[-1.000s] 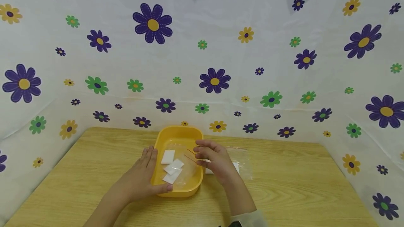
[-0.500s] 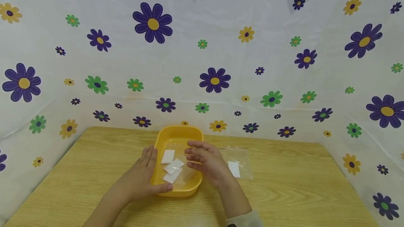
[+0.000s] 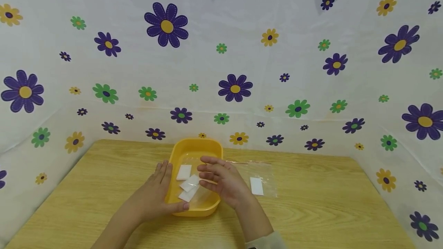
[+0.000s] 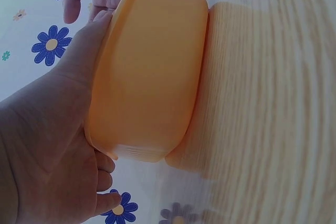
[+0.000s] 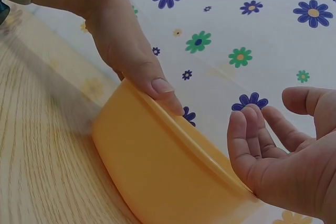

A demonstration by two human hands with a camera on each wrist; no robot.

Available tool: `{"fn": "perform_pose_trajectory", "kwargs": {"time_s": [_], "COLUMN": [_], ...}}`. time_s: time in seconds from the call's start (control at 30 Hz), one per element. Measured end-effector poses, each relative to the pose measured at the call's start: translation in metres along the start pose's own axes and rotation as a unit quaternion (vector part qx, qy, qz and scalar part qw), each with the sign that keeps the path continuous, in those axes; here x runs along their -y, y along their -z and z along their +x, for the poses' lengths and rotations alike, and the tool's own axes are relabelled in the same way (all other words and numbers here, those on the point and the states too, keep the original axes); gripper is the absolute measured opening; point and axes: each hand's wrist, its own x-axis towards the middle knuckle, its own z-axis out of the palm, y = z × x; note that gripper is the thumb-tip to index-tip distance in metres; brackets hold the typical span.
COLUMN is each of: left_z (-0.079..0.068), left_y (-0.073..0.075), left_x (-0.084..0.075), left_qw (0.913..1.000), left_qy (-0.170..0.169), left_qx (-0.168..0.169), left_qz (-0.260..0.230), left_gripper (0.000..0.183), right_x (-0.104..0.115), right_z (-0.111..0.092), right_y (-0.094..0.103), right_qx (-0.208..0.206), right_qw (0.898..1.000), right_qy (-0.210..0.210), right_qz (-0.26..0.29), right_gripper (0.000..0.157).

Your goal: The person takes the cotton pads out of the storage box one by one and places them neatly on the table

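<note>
A yellow plastic basin [image 3: 199,213] stands on the table. My left hand [image 3: 150,195] holds its near left corner, with the fingers along the outside and the thumb hooked over the near rim; the left wrist view has the thumb [image 4: 79,51] lying along the rim. Several small white rectangles [image 3: 184,172] lie in the basin with clear plastic about them. Over the right rim hovers my right hand [image 3: 228,183], palm facing left, its fingers loosely bent and nothing between them. The same hand [image 5: 289,166] appears beside the rim in the right wrist view. It hides part of the basin's inside.
To the right of the basin, a clear zip bag [image 3: 270,172] lies flat with a white rectangle [image 3: 257,186] in it. Light wooden table [image 3: 322,203] surrounds these things. A flower-print sheet [image 3: 194,64] stands behind the table and along both sides.
My right hand has moved left over the basin's right side, uncovering more of the zip bag on the table. Thin red lines seen earlier by its fingers are now hidden. The left hand stays put.
</note>
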Motion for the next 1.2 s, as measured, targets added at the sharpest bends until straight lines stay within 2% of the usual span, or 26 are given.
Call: {"fn": "perform_pose_trajectory", "kwargs": {"time_s": [0.27, 0.67, 0.93, 1.2], "left_z": [-0.001, 0.000, -0.002, -0.003], "left_y": [0.000, 0.002, 0.001, 0.001], "left_x": [-0.001, -0.001, -0.001, -0.002], "left_qw": [1.0000, 1.0000, 1.0000, 0.9999], "left_qy": [-0.003, 0.000, 0.003, -0.006], "left_qx": [-0.005, -0.003, 0.001, -0.014], "left_qz": [0.003, 0.003, 0.000, 0.005], "left_gripper": [0.130, 0.130, 0.130, 0.128], "right_x": [-0.003, -0.004, -0.007, -0.010], "right_z": [0.001, 0.002, 0.003, 0.007], "right_y": [-0.002, -0.004, -0.007, -0.012], "right_qx": [0.017, 0.031, 0.024, 0.016], "right_qw": [1.000, 0.999, 0.999, 0.999], "right_qy": [-0.009, -0.015, -0.028, -0.032], "right_qz": [0.018, 0.013, 0.016, 0.017], "right_gripper": [0.036, 0.043, 0.043, 0.043]}}
